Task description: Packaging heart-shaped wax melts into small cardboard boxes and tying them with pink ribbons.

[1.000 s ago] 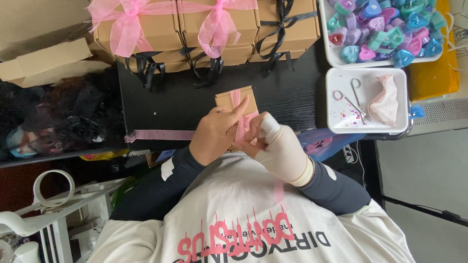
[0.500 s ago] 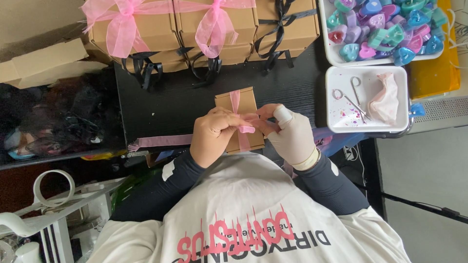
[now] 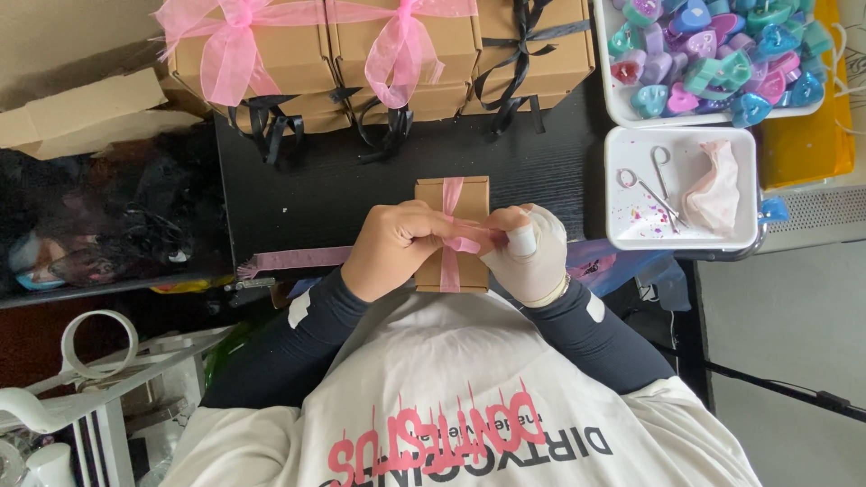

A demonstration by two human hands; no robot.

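The left hand (image 3: 397, 248) is curled shut, its fingertips pinching the pink ribbon (image 3: 450, 236) at the middle of the small brown box (image 3: 452, 233). The right hand (image 3: 530, 252), in a pale glove or wrap, closes on the same ribbon from the right, so both hands meet over the crossing. The box lies flat on the black table (image 3: 316, 185), just in front of the person's chest, with one ribbon band running near to far over its lid.

The ribbon looks smooth and thin, so I judge it could slip from the pinch if either hand loosens, and the crossing would go slack. Uneven pulling could drag the band off the lid's centre line or turn the light box on the table. A loose ribbon tail (image 3: 293, 261) trails left towards the table's near edge and could snag on the clutter there.

The crossing itself is hidden under the fingers; whether a knot or loop is formed cannot be told. The near end of the box is covered by both hands.

Farther off stand the tied boxes (image 3: 298, 54) with pink and black bows. At far right a white tray (image 3: 622, 108) holds coloured heart-shaped pieces and is cut off by the frame, and nearer is a second tray (image 3: 686, 239) with scissors (image 3: 651, 185) and a crumpled pink cloth (image 3: 714, 176).
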